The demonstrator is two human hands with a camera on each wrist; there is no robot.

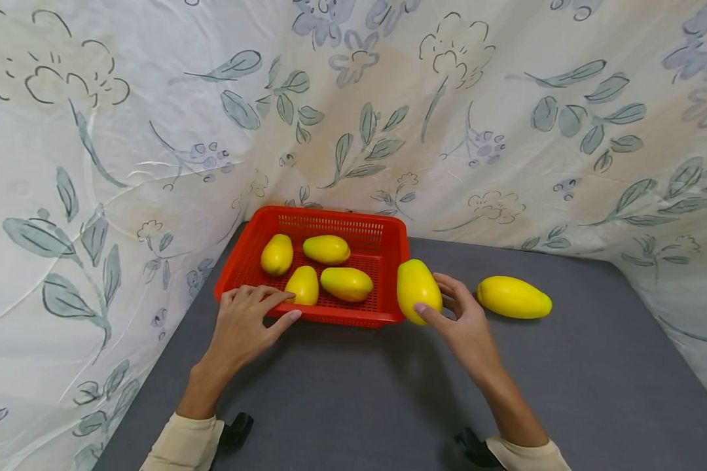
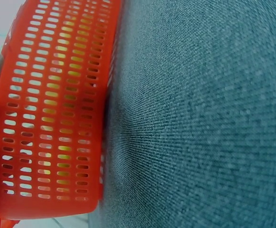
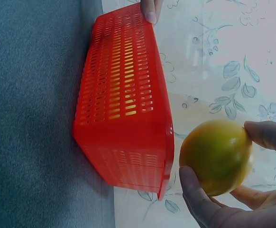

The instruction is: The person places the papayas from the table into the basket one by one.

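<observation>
A red plastic basket [image 1: 315,316] with slotted walls holds several yellow mangoes [image 1: 346,284]. My left hand [image 1: 241,324] grips its near rim toward the left corner, thumb in front and fingers over the edge, with the index fingertip beside the nearest mango. My right hand [image 1: 462,320] holds another yellow mango [image 1: 418,291] between thumb and fingers, raised next to the basket's right end. In the right wrist view, this mango [image 3: 216,156] appears just above the rim, apart from it. One more mango [image 1: 514,297] lies on the table, right of my right hand.
The basket stands on a dark grey cloth-covered table [image 1: 342,392], near its back left part. A pale floral curtain [image 1: 389,98] hangs behind the table and along both sides. Black straps [image 1: 235,430] show at the cream sleeves.
</observation>
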